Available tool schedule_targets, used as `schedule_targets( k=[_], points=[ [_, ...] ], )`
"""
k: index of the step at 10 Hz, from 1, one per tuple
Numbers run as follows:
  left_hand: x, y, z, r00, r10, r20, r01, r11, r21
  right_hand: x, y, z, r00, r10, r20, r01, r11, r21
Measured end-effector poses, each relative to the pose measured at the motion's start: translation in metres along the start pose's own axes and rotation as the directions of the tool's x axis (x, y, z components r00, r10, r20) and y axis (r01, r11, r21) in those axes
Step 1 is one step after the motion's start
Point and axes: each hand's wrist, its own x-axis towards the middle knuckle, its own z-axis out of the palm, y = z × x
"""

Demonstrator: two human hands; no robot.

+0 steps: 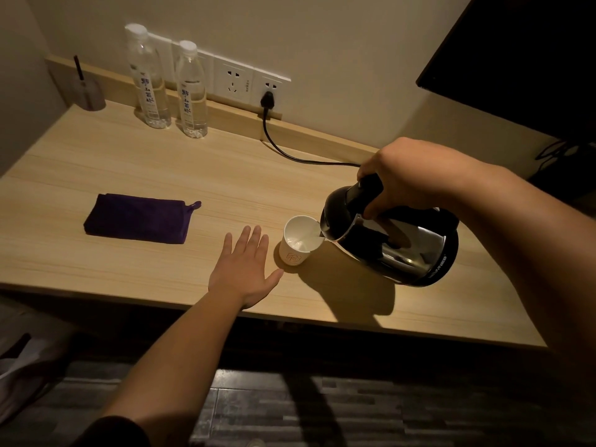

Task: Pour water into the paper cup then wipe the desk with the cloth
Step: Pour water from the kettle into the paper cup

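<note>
A white paper cup (298, 243) stands upright on the wooden desk (161, 175) near its front edge. My right hand (406, 179) grips the black handle of a steel electric kettle (396, 240), which is tilted left with its spout over the cup's rim, and water runs into the cup. My left hand (245, 269) lies flat on the desk just left of the cup, fingers spread, holding nothing. A folded dark purple cloth (138, 219) lies on the desk further left, apart from both hands.
Two clear water bottles (148, 79) (191, 91) stand at the back by the wall sockets (248, 85). A black cord (290, 153) runs from a plug across the desk toward the kettle. A small cup holding a dark stick (88, 91) sits at the back left. A dark screen (516, 59) hangs at the upper right.
</note>
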Motion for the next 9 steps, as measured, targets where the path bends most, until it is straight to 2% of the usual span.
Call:
schedule_targets(
  k=[9],
  points=[
    [-0.0008,-0.0002,-0.0006,1.000,0.000,-0.003,0.000,1.000,-0.008,0.0064,-0.0016,-0.0087,0.999,0.007,0.044,-0.007,1.000,0.002]
  ],
)
